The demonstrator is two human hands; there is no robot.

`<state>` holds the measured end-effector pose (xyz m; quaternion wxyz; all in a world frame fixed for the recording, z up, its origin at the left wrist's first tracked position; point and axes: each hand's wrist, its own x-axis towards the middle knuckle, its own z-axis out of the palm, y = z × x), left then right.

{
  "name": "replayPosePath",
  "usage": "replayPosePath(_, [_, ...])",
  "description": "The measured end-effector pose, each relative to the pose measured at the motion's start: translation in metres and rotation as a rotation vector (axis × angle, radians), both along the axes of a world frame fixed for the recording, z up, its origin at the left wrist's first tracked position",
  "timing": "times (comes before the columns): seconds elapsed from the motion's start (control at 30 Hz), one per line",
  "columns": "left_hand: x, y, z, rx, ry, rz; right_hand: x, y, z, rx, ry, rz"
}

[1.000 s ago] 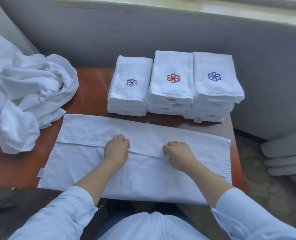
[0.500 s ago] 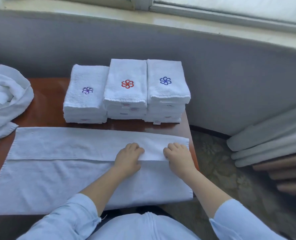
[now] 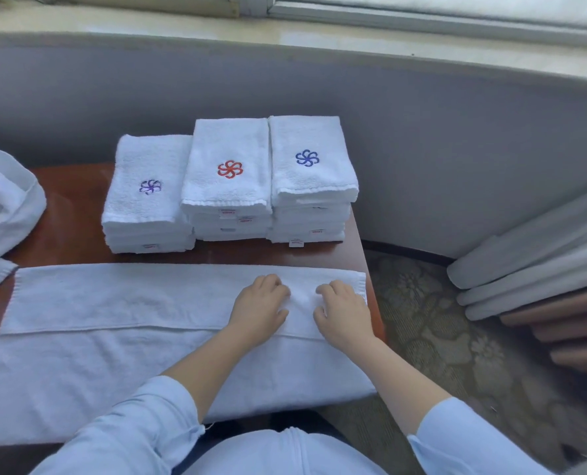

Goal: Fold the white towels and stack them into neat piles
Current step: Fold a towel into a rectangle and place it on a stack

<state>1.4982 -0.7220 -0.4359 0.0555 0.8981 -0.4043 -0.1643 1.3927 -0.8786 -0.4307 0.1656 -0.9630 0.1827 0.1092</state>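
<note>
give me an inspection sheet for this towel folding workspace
surface: brown wooden table, largely covered by cloth
job's things: spread towel lies lengthwise, with its far long side folded over toward the person. Behind it, side by side, are the purple-flower stack, red-flower stack and blue-flower stack. An unfolded heap sits at the left edge
clutter: nothing seen
grippers: left hand and right hand rest on the folded flap near its right end, fingers bent; cannot tell whether they pinch or press
cables: nothing seen
surroundings: grey wall, window sill, patterned carpet, curtain folds on the right
</note>
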Motion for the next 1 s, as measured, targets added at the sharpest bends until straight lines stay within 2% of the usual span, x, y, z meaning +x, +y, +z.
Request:
replayPosePath(0.1, [-0.003, -0.008, -0.007, 0.095, 0.044, -0.108, -0.002, -0.002, -0.006, -0.069, 0.106, 0.016])
replayPosePath(0.23, [-0.007, -0.015, -0.015, 0.278, 0.11, -0.216, -0.006, -0.016, -0.013, -0.035, 0.268, 0.022])
replayPosePath(0.47, [0.008, -0.036, -0.004, 0.432, 0.256, -0.255, 0.013, -0.036, -0.015, -0.057, 0.36, 0.027])
replayPosePath(0.6, [0.013, -0.039, -0.003, 0.432, 0.295, -0.247, 0.01, -0.037, -0.015, -0.111, 0.301, 0.04])
replayPosePath(0.73, [0.016, -0.041, -0.006, 0.425, 0.288, -0.242, -0.023, -0.019, -0.021, -0.027, 0.018, 0.068])
replayPosePath(0.8, [0.017, -0.042, -0.005, 0.415, 0.274, -0.23, -0.041, -0.009, -0.025, 0.017, -0.043, 0.074])
replayPosePath(1.0, [-0.012, -0.028, -0.005, 0.276, 0.11, -0.104, -0.051, -0.012, -0.028, 0.026, 0.106, 0.059])
